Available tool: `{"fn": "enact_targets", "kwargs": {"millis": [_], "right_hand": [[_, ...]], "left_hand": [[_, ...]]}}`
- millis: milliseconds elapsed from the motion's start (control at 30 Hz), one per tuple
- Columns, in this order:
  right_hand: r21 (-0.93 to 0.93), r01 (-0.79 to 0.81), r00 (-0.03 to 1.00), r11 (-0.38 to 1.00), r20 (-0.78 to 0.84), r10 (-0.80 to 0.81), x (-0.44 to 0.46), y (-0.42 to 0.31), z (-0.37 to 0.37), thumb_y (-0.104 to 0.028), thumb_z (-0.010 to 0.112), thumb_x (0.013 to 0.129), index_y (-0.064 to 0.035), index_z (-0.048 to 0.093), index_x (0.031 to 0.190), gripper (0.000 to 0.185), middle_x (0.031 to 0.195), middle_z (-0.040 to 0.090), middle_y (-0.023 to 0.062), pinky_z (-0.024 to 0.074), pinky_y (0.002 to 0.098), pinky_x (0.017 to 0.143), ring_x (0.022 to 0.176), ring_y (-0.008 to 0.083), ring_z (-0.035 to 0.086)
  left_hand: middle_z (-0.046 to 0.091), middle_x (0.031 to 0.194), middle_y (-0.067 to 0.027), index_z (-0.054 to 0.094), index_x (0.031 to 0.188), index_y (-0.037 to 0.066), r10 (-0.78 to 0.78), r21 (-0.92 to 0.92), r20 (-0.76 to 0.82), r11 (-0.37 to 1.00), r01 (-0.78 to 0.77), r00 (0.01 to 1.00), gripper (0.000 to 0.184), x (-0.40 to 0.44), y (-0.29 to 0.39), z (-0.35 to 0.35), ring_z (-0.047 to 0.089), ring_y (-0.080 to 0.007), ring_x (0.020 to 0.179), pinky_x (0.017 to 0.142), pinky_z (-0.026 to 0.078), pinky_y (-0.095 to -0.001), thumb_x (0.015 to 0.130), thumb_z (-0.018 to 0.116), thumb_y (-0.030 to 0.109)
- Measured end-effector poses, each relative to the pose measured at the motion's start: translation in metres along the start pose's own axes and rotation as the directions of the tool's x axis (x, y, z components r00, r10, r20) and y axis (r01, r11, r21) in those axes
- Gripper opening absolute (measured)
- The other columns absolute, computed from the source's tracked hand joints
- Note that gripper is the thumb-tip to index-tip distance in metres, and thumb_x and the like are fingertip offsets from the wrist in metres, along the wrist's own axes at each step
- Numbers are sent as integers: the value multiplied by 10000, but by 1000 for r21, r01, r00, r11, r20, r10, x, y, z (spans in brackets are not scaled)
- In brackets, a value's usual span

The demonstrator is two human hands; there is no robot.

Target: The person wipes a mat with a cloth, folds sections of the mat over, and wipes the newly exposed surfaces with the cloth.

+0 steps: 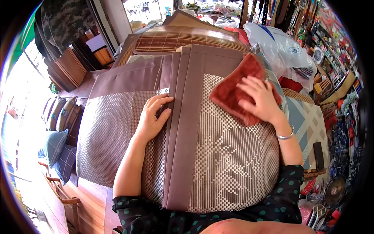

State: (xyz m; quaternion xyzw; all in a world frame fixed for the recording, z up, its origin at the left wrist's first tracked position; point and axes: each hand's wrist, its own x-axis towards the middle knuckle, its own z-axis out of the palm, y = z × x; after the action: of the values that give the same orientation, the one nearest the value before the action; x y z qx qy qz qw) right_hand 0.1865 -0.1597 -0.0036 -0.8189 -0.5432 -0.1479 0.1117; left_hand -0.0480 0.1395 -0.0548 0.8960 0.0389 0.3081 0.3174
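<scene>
A folded woven mat (233, 163) with a brown fabric border and a pale pattern lies in front of me, its folded layers spreading to the left. On its upper right part rests a red cloth (230, 91), bunched and plush-looking. My right hand (259, 97) lies on this cloth with the fingers spread, pressing it against the mat; a silver bracelet is on that wrist. My left hand (154, 117) rests on the mat's left side beside the brown border, fingers slightly bent and touching the surface.
Behind the mat lies a stack of bamboo mats (187, 41). A plastic-wrapped bundle (278, 46) sits at the back right. To the right is a blue-grey patterned mat (307, 124) with a dark phone-like object (318, 156) on it. Cushions (54, 144) and a wooden chair (70, 201) stand left.
</scene>
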Motion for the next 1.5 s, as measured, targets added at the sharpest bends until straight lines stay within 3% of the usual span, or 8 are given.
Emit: {"fn": "enact_targets", "kwargs": {"millis": [233, 367, 633, 800, 967, 1167, 1367, 1500], "right_hand": [[436, 555, 751, 708, 102, -652, -20, -94, -28, -528, 675, 815, -181, 615, 1299, 598, 1424, 514, 109, 251, 611, 1064, 1366, 287, 420], [416, 512, 798, 751, 93, -596, -11, -78, -21, -522, 677, 815, -178, 619, 1294, 593, 1429, 511, 116, 251, 611, 1076, 1368, 288, 418], [73, -83, 996, 994, -25, 85, 6, 12, 1, -492, 600, 883, -111, 619, 1288, 557, 1415, 524, 136, 164, 586, 1133, 1370, 303, 400], [82, 154, 987, 985, 36, -158, -4, -26, -7, -513, 609, 845, -113, 609, 1295, 603, 1389, 541, 158, 202, 565, 1119, 1352, 316, 423], [437, 564, 749, 700, 85, -657, -18, -95, -26, -521, 672, 818, -160, 621, 1287, 594, 1424, 510, 120, 253, 611, 1064, 1365, 290, 416], [283, 425, 883, 860, 82, -463, 2, -56, -12, -520, 658, 828, -159, 619, 1291, 588, 1421, 518, 122, 224, 582, 1100, 1374, 290, 412], [21, -109, 993, 994, -49, 110, 13, 18, 5, -494, 586, 890, -97, 611, 1297, 569, 1432, 511, 134, 195, 534, 1123, 1372, 286, 402], [11, 56, 998, 998, 37, -56, 0, -13, -4, -503, 603, 868, -111, 601, 1311, 591, 1426, 513, 137, 202, 547, 1114, 1377, 302, 391]], "left_hand": [[597, 1288, -164, 650, 1196, 63, 14, -3, -15, 1000, -14, 1000, 338, 1, 2, 1, 526, -346, 1236, 1063, 399, -443, 867, 666, 137], [597, 1289, -163, 649, 1198, 63, 4, -11, -19, 1000, -4, 1000, 339, 0, 1, 1, 526, -344, 1237, 1063, 399, -441, 866, 665, 131], [593, 1296, -165, 650, 1202, 68, 10, -14, -10, 1000, -11, 1000, 339, 0, 0, 1, 519, -347, 1243, 1069, 389, -453, 873, 659, 146], [594, 1294, -165, 651, 1199, 65, 15, -2, -10, 1000, -15, 1000, 339, 1, 0, 0, 521, -344, 1242, 1069, 391, -447, 869, 660, 142], [594, 1294, -165, 650, 1196, 60, 9, -13, -3, 1000, -10, 1000, 340, 1, 1, 0, 523, -341, 1239, 1067, 393, -441, 864, 661, 133], [595, 1294, -165, 648, 1201, 61, 6, -9, -11, 1000, -6, 1000, 341, 1, 2, -1, 522, -341, 1241, 1069, 391, -441, 868, 657, 137], [576, 1329, -166, 643, 1214, 39, -3, 4, 16, 1000, 3, 1000, 354, 1, 1, -1, 504, -316, 1279, 1095, 367, -412, 865, 625, 96], [577, 1326, -170, 643, 1209, 37, 4, -8, 13, 1000, -3, 1000, 351, 1, 0, -1, 508, -317, 1275, 1091, 371, -411, 864, 624, 92]]}}
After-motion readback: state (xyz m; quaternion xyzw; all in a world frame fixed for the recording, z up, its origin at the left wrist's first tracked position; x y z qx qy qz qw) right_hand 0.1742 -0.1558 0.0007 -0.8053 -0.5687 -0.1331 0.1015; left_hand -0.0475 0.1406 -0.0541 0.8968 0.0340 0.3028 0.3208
